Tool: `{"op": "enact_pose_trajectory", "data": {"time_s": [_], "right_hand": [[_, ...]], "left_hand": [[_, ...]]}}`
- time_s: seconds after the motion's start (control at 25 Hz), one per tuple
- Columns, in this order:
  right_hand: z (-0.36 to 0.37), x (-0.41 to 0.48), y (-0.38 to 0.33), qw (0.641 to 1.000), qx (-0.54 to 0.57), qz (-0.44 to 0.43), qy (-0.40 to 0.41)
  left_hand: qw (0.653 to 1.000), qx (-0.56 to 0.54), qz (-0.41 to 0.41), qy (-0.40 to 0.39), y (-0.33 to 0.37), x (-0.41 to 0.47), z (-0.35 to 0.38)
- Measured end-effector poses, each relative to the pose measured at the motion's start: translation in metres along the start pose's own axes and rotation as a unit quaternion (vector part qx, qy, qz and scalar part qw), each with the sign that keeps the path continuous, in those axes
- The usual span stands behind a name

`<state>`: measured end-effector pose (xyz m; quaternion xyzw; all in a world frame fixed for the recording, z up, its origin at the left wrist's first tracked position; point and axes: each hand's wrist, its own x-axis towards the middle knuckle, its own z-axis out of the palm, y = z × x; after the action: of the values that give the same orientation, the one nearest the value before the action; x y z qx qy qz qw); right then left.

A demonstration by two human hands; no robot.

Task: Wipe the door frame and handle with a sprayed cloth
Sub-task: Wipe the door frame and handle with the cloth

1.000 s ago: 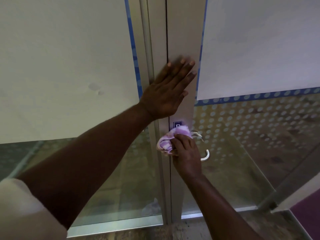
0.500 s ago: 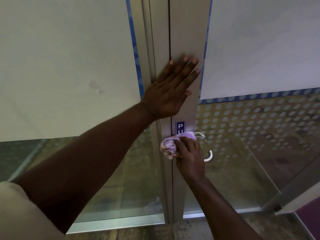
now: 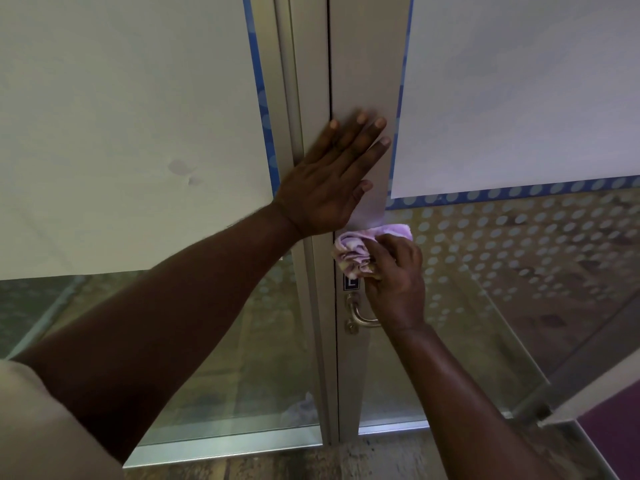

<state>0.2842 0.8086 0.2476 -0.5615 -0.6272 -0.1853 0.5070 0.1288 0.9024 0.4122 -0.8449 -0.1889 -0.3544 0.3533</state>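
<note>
Upward went my right hand, fist closed on crumpled lilac cloth, above curved metal handle; left hand flat, open, on grey door frame.

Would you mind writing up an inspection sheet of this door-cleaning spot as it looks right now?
Surface: metal door frame, upright between two glazed panels; faint marks on the left panel's white covering.
Job's things: purple cloth bunched against the frame, above the small blue sign; door handle uncovered below.
Clutter: nothing seen.
Grippers: left hand flat and open on the frame; right hand closed on the cloth.
Cables: nothing seen.
Surroundings: dotted film on the right glass; worn floor at the threshold.
</note>
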Motion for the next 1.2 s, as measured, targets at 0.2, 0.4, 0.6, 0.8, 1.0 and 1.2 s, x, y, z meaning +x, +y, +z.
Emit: {"op": "enact_pose_trajectory", "data": {"time_s": [0.2,0.4,0.6,0.8,1.0,1.2], "right_hand": [[0.007,-0.041,-0.005,0.992,-0.026,0.037,-0.121],[0.018,-0.064,-0.016,0.973,-0.049,0.053,-0.219],[0.016,-0.075,-0.020,0.963,-0.058,0.035,-0.262],[-0.006,-0.101,-0.008,0.968,-0.055,0.006,-0.245],[-0.030,-0.108,0.028,0.976,-0.088,0.049,-0.193],[-0.036,-0.102,0.052,0.976,-0.040,0.144,-0.159]], "left_hand": [[1.000,0.003,0.001,-0.007,-0.001,0.000,0.002],[1.000,0.009,0.000,-0.012,-0.001,0.000,0.003],[1.000,0.007,0.001,-0.007,-0.001,0.000,0.004],[1.000,0.000,-0.003,-0.003,-0.002,0.000,0.003],[1.000,0.010,0.000,-0.013,-0.001,0.000,0.002],[1.000,0.015,0.000,-0.002,0.000,-0.001,0.001]]}}
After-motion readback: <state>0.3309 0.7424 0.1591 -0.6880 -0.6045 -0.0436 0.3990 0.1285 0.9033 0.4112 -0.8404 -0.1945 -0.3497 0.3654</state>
